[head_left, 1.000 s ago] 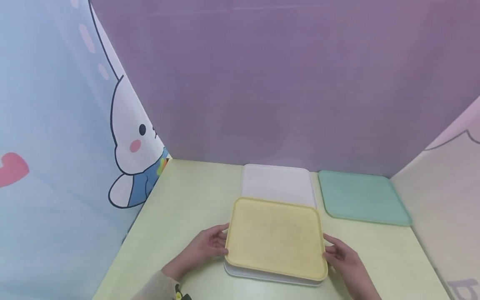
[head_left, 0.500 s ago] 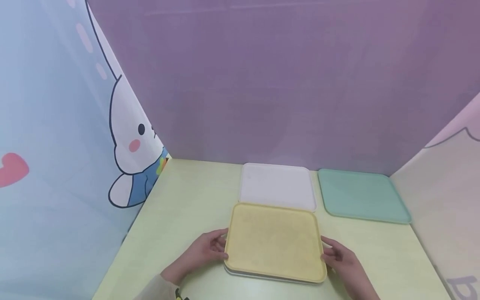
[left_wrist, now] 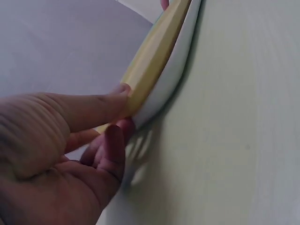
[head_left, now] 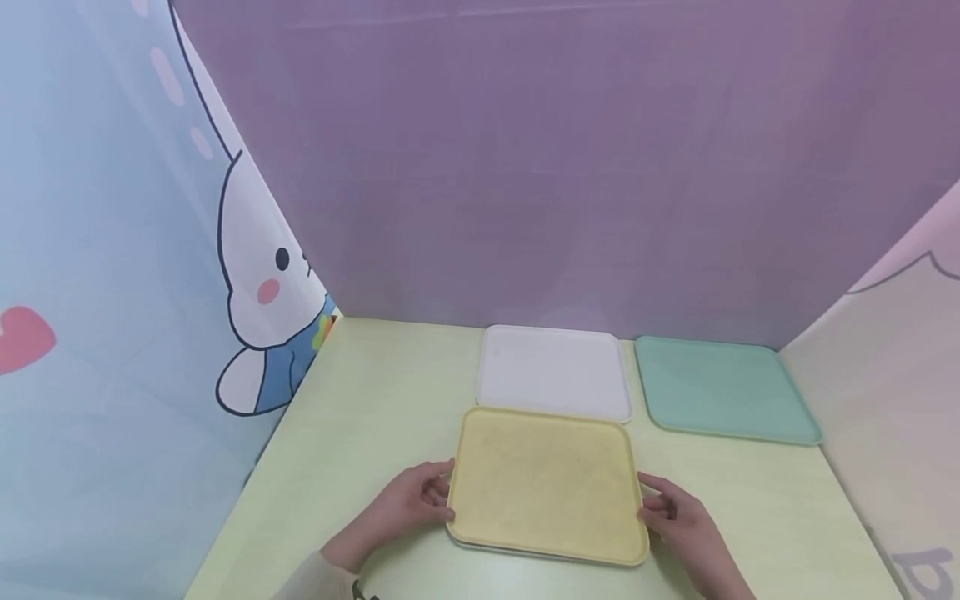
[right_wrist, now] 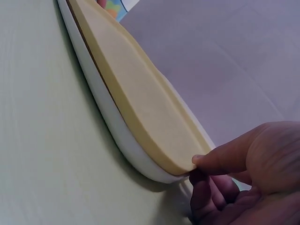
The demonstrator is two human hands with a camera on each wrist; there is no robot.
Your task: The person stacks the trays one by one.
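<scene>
Yellow tray (head_left: 546, 483) has dropped flush onto the white tray (left_wrist: 174, 70) at the counter's (head_left: 375, 400) near middle; seating step, left hand (head_left: 405, 504) and right hand (head_left: 675, 517) still pinch its side edges, release probably next.

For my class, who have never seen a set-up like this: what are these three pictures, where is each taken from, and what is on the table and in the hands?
No machine here: a person works with two bare hands. One picture comes from a camera on the head, looking down at a pale green table. The other two come from cameras on each wrist, close up. On the table lie a white tray and a green tray at the back. Nearer, a yellow tray sits on top of another white one. The left hand and right hand pinch the yellow tray's edges.
</scene>
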